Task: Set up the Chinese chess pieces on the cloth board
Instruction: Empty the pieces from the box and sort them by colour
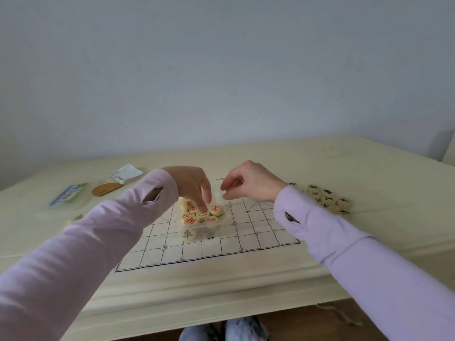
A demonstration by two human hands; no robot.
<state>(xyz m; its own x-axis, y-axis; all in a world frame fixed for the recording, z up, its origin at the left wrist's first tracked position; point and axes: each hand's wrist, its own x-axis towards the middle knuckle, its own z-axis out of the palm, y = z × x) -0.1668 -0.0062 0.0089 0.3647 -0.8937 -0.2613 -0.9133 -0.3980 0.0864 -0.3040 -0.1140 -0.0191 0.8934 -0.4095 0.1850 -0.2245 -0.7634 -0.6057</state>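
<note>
Nearest, the worktop [221,286] drops away at its rounded front edge, and the cloth board [197,254] lies just behind that edge with its near rows bare. No piece stands on a grid point, so I judge the setting-up barely begun: everything is left to place.

A clear box [209,228] sits mid-board, heaped with the red pieces [216,210]. The left hand [194,188] comes over it, fingers stretched down onto the heap, touching but not visibly gripping any piece. The right hand [248,183] is loosely curled at the box's far right rim. It may be pinching the clear rim, but blur hides that.

The black pieces [327,199] lie piled off the board to the right, near the right sleeve. A notepad [125,173] and a packet [69,194] lie far left, well apart from the board. The box itself covers central squares and will need shifting; the open cloth around it gives room.
</note>
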